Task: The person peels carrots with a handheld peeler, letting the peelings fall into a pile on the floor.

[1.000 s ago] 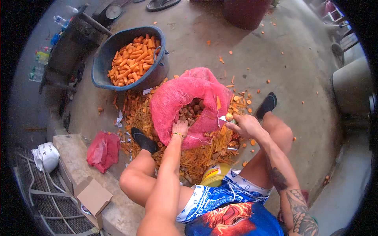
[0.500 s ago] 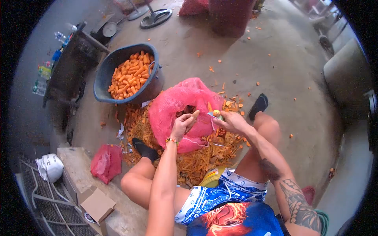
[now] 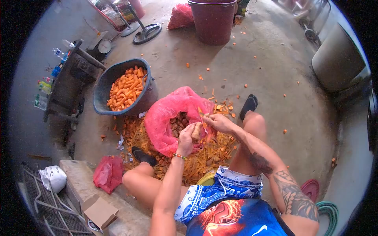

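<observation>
white Nike swoosh (image 3: 259, 230) on the blue top (image 3: 245, 221) at the near edge, dark print, perhaps beginning "MA", on the white bag (image 3: 52, 179) at near left, unreadable lettering on the blue-and-white shorts (image 3: 224, 193)

"What was lined up along the left wall?"

"Plastic bottles (image 3: 41, 101) were ranged along a dark bench (image 3: 59, 88), and a dial scale (image 3: 105, 46) was seen near its far end."

"Nearer?"

"A white bag (image 3: 52, 179) was pictured beside a concrete ledge (image 3: 74, 173), where an open cardboard box (image 3: 100, 211) was also seen."

"What was shown across the far floor?"

"A dark red bucket (image 3: 212, 24) was set upright just beside a red mesh sack (image 3: 181, 17), with a round-based stand (image 3: 147, 34) to the left."

"On the right?"

"A grey container (image 3: 336, 63) was shown near the wall (image 3: 346, 173), a coiled green hose (image 3: 333, 215) near a reddish round object (image 3: 310, 190)."
</observation>
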Demonstrator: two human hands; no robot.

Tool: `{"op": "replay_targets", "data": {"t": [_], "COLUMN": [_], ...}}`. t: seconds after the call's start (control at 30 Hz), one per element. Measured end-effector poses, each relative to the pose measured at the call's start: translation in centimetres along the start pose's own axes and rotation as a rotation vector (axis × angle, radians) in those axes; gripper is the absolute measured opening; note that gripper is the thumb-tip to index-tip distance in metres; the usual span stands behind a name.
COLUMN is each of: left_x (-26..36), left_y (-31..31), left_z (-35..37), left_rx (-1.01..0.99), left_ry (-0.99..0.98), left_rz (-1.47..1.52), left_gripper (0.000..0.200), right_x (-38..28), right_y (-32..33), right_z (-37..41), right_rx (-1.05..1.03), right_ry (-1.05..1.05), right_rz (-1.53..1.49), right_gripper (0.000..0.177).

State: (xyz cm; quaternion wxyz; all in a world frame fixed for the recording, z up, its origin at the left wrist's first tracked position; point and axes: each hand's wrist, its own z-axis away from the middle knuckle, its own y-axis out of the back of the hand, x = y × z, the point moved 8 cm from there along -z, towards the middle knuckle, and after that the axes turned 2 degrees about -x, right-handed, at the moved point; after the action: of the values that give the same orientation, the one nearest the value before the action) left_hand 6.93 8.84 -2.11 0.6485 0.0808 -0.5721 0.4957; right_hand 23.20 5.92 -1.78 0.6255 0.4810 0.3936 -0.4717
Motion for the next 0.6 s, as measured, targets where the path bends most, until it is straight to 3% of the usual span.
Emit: {"op": "replay_targets", "data": {"t": [0.1,0.2,0.33,0.4,0.47,0.5,0.6], "left_x": [-1.0,-2.1,-2.9,-3.9,-2.9,-2.9,-2.8], "left_y": [-1.7,-1.0,-1.1,-0.1,0.1,-0.1,-0.7], "left_z": [1.1,1.4,2.1,1.6,1.4,1.5,2.1], "left_rx": [0.117,-0.005,-0.025,-0.045,0.024,0.064,0.047], "left_ry": [0.030,0.014,0.046,0.026,-0.041,-0.057,-0.021], "left_rz": [0.156,0.096,0.249,0.346,0.148,0.122,0.156], "left_gripper": [0.043,0.039,0.039,0.039,0.038,0.038,0.039], "right_x": [-1.7,-2.9,-1.0,-2.7,-3.2,-2.8,-2.3], "right_y": [0.6,0.5,6.4,3.3,-0.2,-0.3,6.0], "right_z": [1.0,2.0,1.4,2.1,2.9,2.9,2.1], "right_rx": [0.095,0.125,0.506,0.324,0.154,0.134,0.564], "right_ry": [0.075,0.212,0.070,0.223,0.384,0.313,0.142], "right_rz": [0.062,0.360,0.078,0.247,0.466,0.474,0.323], "right_gripper": [0.049,0.059,0.061,0.054,0.048,0.047,0.051]}}
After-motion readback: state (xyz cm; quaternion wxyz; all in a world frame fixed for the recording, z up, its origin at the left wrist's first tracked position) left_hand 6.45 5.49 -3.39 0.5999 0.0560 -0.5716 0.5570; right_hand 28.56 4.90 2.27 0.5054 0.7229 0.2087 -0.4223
